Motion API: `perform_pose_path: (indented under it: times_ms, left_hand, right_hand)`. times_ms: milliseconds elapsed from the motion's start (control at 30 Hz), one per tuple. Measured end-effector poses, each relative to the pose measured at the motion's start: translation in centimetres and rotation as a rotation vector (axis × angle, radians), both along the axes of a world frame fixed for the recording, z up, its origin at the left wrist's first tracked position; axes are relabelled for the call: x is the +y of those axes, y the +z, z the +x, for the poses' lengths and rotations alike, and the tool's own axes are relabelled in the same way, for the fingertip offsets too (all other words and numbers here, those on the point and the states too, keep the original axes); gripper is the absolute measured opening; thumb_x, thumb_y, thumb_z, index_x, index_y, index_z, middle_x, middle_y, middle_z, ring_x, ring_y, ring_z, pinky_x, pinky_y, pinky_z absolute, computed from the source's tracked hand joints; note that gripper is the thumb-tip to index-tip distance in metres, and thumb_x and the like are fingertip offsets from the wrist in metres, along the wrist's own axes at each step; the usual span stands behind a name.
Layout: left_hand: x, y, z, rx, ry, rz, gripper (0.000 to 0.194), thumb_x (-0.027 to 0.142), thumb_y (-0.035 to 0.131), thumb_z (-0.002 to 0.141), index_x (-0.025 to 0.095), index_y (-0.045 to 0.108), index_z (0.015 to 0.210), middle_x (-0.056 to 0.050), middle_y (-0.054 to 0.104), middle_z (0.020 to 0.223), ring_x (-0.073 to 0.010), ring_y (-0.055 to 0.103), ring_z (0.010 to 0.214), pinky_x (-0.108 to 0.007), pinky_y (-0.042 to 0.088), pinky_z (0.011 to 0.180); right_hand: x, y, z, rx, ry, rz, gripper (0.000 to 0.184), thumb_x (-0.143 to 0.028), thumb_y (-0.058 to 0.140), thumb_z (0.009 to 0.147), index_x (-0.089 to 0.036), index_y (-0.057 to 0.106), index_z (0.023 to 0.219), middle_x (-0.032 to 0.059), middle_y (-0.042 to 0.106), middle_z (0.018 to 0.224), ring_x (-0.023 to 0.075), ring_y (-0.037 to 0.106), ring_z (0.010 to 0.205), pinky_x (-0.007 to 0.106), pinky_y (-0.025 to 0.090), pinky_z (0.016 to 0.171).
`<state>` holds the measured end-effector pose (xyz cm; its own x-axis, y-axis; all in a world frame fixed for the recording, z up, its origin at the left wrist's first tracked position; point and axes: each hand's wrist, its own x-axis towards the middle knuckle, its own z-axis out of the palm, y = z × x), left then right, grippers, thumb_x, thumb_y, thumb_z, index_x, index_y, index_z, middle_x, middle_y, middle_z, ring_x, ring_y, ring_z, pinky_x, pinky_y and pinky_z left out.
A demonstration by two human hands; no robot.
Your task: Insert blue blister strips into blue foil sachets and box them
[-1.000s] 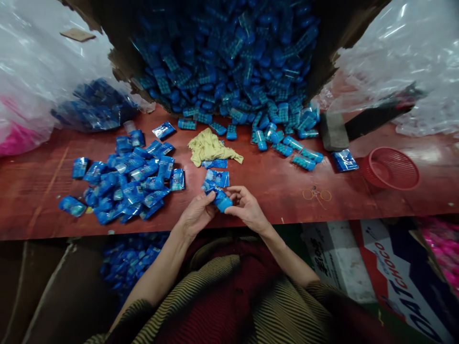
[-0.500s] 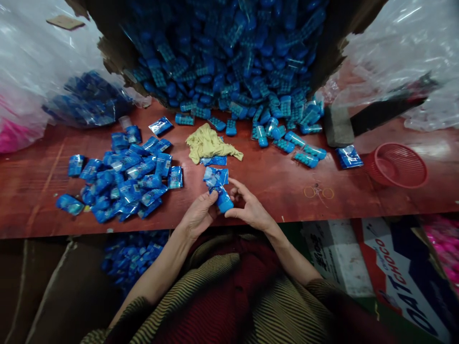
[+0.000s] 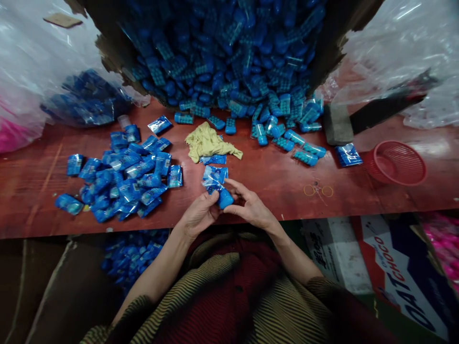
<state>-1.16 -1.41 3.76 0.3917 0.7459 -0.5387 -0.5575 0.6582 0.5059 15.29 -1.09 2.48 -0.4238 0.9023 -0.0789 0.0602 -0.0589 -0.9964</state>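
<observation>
Small blue piece [image 3: 225,198] held just above the near edge of the desk [image 3: 272,179], in front of the body, long axis running from near-right up to far-left, rounded end toward the body, far end tucked into a crinkled blue packet [image 3: 214,176] that fans out away from the wearer. Left hand [image 3: 198,215] curled narrow, thumb and fingertips pinched on the left side of the piece. Right hand [image 3: 251,208] half open, thumb pressed to the rounded end, index finger stretched along the far side toward the packet, other fingers loosely bent. Just beyond the packet, a second flat packet and a crumpled yellow cloth [image 3: 210,142]. To the left, well apart from the hands, a spread heap of filled blue packets [image 3: 124,174] lying flat. At the far edge, a torn cardboard box [image 3: 111,52] spilling a mass of loose blue pieces [image 3: 229,62] onto the desk, a few scattered strays [image 3: 304,155] reaching toward the right. Further right, a grey block with a dark handle [image 3: 339,125], a red mesh basket [image 3: 396,163], and two rubber bands [image 3: 319,191] on bare wood. Open red surface between hands and basket, and a bare strip along the near edge on the left. Clear plastic bags [image 3: 401,52] at both far corners. Below the near edge, on the left, more blue packets [image 3: 132,255] in a carton.
</observation>
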Motion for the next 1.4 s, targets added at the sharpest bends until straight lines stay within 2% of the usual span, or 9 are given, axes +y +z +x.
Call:
perform_pose_path:
  times_ms: [100,267,500,767,900,1000,1133,1267,1400]
  left_hand:
    - [-0.2,0.2,0.0,0.002,-0.037,0.009,0.027,0.03,0.076,0.068,0.01,0.067,0.084,-0.01,0.072,0.085,-0.0244,0.066,0.094,-0.029,0.053,0.079]
    - [-0.4,0.3,-0.5,-0.074,-0.107,-0.015,0.029,0.027,0.075,0.069,0.011,0.067,0.092,-0.01,0.072,0.081,-0.0258,0.067,0.092,-0.032,0.053,0.078]
    - [-0.3,0.0,-0.9,-0.131,-0.185,-0.029,0.026,0.023,0.074,0.07,0.014,0.067,0.093,-0.009,0.073,0.081,-0.0233,0.069,0.079,-0.031,0.053,0.072]
    - [-0.8,0.9,0.4,-0.138,-0.11,-0.041,0.022,0.025,0.073,0.071,0.01,0.067,0.085,-0.008,0.07,0.068,-0.0184,0.067,0.063,-0.026,0.05,0.063]
    - [-1.0,0.8,0.3,-0.135,-0.132,-0.015,0.026,0.027,0.075,0.069,0.01,0.068,0.087,-0.01,0.072,0.073,-0.0182,0.066,0.064,-0.027,0.05,0.065]
    - [-1.0,1.0,0.1,-0.131,-0.136,0.006,0.028,0.028,0.076,0.068,0.011,0.069,0.089,-0.009,0.072,0.074,-0.0177,0.066,0.065,-0.026,0.049,0.065]
    - [-1.0,1.4,0.1,-0.14,-0.168,0.009,0.029,0.028,0.077,0.066,0.012,0.07,0.089,-0.007,0.071,0.069,-0.0187,0.067,0.067,-0.026,0.05,0.066]
    - [-1.2,1.5,0.3,-0.132,-0.162,0.004,0.025,0.024,0.075,0.069,0.012,0.069,0.089,-0.008,0.072,0.073,-0.0201,0.068,0.072,-0.03,0.05,0.074]
    - [-1.4,1.3,0.7,-0.138,-0.098,0.011,0.022,0.024,0.072,0.072,0.013,0.069,0.091,-0.008,0.073,0.079,-0.0178,0.067,0.071,-0.027,0.051,0.073]
  right_hand:
    - [0.0,0.1,0.0,-0.02,-0.009,-0.008,0.078,-0.031,0.076,0.069,-0.031,0.041,0.138,-0.0012,0.06,0.091,0.0136,0.057,0.079,0.033,0.049,0.084]
    - [0.2,0.2,0.2,0.064,0.095,-0.016,0.088,-0.031,0.079,0.064,-0.034,0.036,0.14,-0.0007,0.062,0.102,0.0151,0.06,0.084,0.032,0.05,0.083]
    - [0.4,0.9,0.3,0.036,0.172,-0.006,0.091,-0.032,0.079,0.063,-0.033,0.034,0.142,-0.0016,0.062,0.099,0.0155,0.061,0.084,0.032,0.05,0.083]
    - [0.3,1.1,0.6,0.006,0.164,0.038,0.091,-0.032,0.079,0.063,-0.033,0.034,0.142,-0.0066,0.057,0.075,0.0119,0.056,0.069,0.03,0.05,0.076]
    - [0.3,1.0,0.6,-0.006,0.173,0.046,0.096,-0.031,0.081,0.061,-0.033,0.03,0.143,-0.008,0.055,0.07,0.0114,0.054,0.064,0.029,0.05,0.074]
    - [0.3,1.2,0.5,0.041,0.156,-0.014,0.1,-0.03,0.08,0.062,-0.032,0.025,0.145,-0.0056,0.061,0.079,0.0126,0.058,0.069,0.029,0.051,0.074]
    - [0.0,1.5,0.2,0.14,0.146,-0.104,0.105,-0.028,0.083,0.058,-0.032,0.025,0.145,-0.0008,0.066,0.098,0.0169,0.063,0.085,0.03,0.052,0.079]
    - [-0.3,1.5,0.3,0.185,0.145,-0.149,0.099,-0.025,0.081,0.06,-0.032,0.029,0.144,-0.0018,0.065,0.094,0.0147,0.062,0.084,0.028,0.052,0.078]
    - [-0.5,1.0,0.5,0.158,0.085,-0.161,0.091,-0.022,0.077,0.065,-0.032,0.031,0.143,-0.0059,0.059,0.08,0.0084,0.057,0.066,0.023,0.052,0.069]
